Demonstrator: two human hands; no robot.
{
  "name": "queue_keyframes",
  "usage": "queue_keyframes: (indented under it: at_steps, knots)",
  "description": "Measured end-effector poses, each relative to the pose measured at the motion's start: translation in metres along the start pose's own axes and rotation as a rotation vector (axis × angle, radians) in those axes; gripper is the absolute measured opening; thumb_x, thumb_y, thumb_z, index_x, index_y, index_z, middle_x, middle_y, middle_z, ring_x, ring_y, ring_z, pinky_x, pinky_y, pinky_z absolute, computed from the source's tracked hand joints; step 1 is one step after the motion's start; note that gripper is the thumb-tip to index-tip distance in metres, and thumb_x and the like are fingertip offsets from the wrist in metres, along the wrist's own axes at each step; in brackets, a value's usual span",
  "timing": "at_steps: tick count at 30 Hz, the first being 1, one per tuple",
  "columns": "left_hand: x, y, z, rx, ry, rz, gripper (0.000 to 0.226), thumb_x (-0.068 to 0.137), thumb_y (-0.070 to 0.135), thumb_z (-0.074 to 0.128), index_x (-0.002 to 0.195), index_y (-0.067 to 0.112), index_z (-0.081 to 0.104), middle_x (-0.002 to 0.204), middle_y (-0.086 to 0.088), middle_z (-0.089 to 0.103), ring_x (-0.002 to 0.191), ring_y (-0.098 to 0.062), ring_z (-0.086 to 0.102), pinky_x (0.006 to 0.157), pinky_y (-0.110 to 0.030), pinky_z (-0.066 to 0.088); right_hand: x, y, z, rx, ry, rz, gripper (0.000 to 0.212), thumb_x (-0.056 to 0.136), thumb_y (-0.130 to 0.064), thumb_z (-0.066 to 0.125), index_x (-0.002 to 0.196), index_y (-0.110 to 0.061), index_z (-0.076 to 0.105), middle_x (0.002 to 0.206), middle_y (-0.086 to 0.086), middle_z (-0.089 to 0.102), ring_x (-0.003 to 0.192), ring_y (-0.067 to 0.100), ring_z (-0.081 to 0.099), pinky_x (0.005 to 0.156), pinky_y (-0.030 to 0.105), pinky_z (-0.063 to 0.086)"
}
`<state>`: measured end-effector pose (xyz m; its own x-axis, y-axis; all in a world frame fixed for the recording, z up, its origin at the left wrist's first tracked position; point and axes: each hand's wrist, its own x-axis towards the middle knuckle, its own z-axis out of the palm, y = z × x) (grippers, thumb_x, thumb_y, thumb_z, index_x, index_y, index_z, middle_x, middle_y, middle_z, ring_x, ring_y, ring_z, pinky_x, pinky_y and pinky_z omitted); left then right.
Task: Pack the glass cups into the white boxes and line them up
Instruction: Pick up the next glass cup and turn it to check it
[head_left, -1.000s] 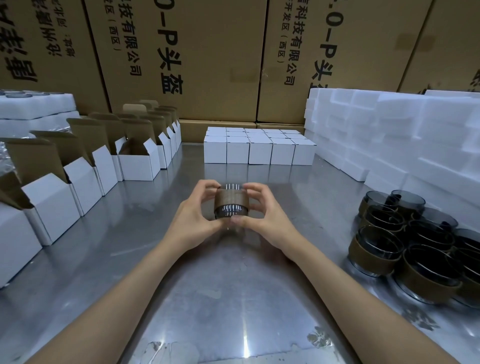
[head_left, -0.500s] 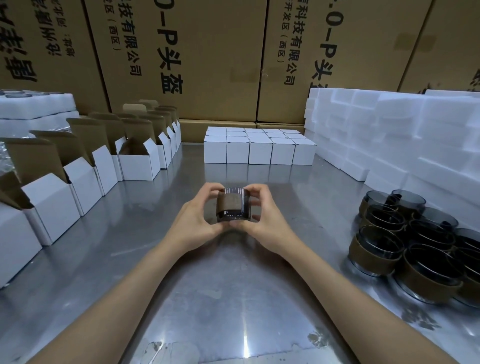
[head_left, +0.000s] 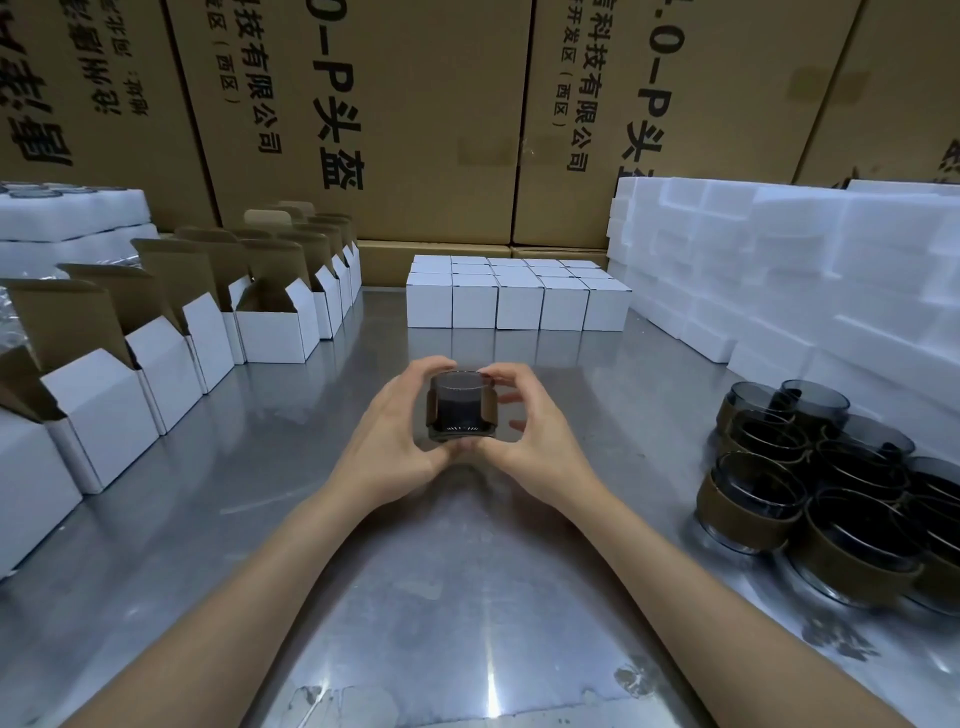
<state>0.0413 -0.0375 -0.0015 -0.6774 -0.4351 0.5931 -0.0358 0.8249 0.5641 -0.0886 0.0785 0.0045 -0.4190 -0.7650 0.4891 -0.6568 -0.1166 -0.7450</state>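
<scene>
Tilted upright since before, glass cup (head_left: 460, 408) sits gripped by left hand (head_left: 395, 441) and right hand (head_left: 524, 434).

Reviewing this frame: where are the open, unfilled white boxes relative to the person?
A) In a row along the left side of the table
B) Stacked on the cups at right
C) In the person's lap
A: the open white boxes stand flaps-up along the table's left side, across from the glass cups.

Between your hands sits a smoky glass cup (head_left: 460, 408) in a brown sleeve, apparently tipped mouth toward you. More sleeved cups (head_left: 810, 493) cluster to their right. Open white boxes (head_left: 156, 364) line the left; closed white boxes (head_left: 517, 304) stand ahead in rows.
</scene>
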Motion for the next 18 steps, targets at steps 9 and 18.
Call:
queue_keyframes:
  at_steps: [9, 18]
  knots:
    - [-0.002, 0.0007, 0.0025, -0.1, -0.036, -0.089, 0.064, 0.072, 0.016, 0.08, 0.113, 0.034, 0.034, 0.133, 0.011, 0.052, 0.127, -0.013, 0.046, 0.106, -0.046, 0.037, -0.0003, 0.003, 0.001, 0.016, -0.05, 0.048, 0.066, 0.071, -0.018, 0.082, 0.121, -0.026, 0.04, 0.124, -0.011, 0.045, 0.124, 0.011, 0.038, 0.092, 0.017, 0.032]
    - [-0.0005, 0.0034, 0.0029, -0.02, 0.003, -0.015, 0.061, 0.072, 0.013, 0.078, 0.121, 0.021, 0.043, 0.122, 0.01, 0.056, 0.122, -0.014, 0.051, 0.109, -0.051, 0.032, -0.001, -0.0012, 0.0005, -0.029, -0.015, 0.004, 0.073, 0.07, -0.018, 0.082, 0.129, -0.03, 0.041, 0.127, -0.012, 0.042, 0.12, 0.009, 0.034, 0.1, 0.022, 0.031]
